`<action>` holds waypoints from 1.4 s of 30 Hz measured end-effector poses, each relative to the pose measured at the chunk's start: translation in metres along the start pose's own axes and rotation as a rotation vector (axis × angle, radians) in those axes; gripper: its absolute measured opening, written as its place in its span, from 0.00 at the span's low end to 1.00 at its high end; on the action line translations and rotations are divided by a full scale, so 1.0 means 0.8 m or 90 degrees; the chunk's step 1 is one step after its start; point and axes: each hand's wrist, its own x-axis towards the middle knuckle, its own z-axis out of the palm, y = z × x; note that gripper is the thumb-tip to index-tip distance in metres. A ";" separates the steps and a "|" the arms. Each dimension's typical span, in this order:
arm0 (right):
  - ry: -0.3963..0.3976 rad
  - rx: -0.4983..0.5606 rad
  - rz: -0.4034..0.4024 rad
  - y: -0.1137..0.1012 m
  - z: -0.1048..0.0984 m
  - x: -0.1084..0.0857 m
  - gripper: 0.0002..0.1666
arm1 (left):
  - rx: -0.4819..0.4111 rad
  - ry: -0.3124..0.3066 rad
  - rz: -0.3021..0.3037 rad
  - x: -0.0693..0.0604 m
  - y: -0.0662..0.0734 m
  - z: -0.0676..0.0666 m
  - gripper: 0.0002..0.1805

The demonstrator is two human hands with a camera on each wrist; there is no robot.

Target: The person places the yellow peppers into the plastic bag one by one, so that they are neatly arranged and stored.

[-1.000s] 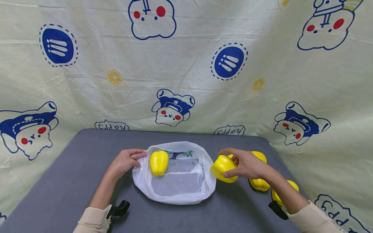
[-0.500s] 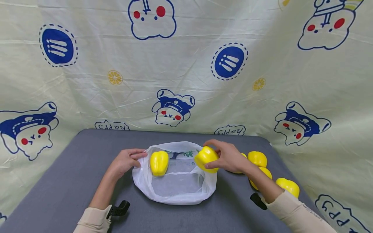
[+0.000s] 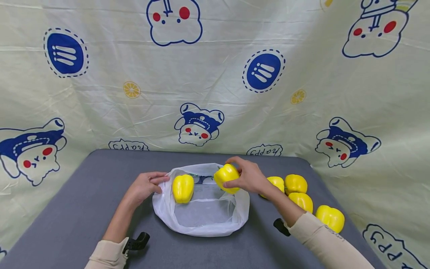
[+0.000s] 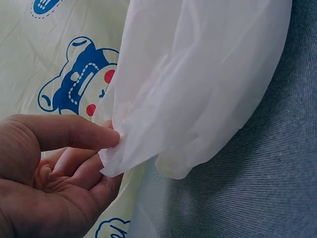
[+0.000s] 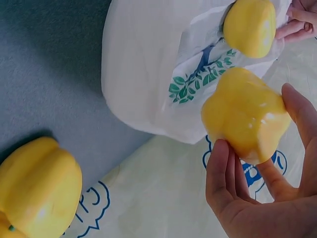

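A white plastic bag (image 3: 215, 229) lies on the grey table with its mouth spread open, a yellow bell pepper (image 3: 183, 188) inside at its left. My left hand (image 3: 142, 187) pinches the bag's left rim; in the left wrist view thumb and finger of that hand (image 4: 64, 168) meet on the thin plastic (image 4: 173, 99). Over the bag's right back part, my right hand (image 3: 248, 177) grips a second yellow pepper (image 3: 226, 178). The right wrist view shows this pepper (image 5: 245, 116) between the thumb and fingers of the hand (image 5: 272, 198), above the printed bag (image 5: 138, 74).
Several yellow peppers stand on the table right of the bag, among them one at the back (image 3: 296, 184) and one nearest the right edge (image 3: 330, 218). The right forearm passes just in front of them. A patterned cloth (image 3: 215, 74) hangs behind the grey table (image 3: 84, 209).
My right hand has carried its pepper leftward from beside the bag's right rim to over the bag's opening. The left hand has stayed on the rim.
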 end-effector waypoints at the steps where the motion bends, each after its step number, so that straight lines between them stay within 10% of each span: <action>1: 0.002 0.005 0.003 -0.001 0.003 0.001 0.41 | 0.000 -0.001 0.000 0.000 0.000 0.000 0.33; 42: 0.011 0.000 0.078 -0.043 0.094 0.033 0.41 | -0.005 -0.006 -0.008 -0.001 0.001 0.002 0.34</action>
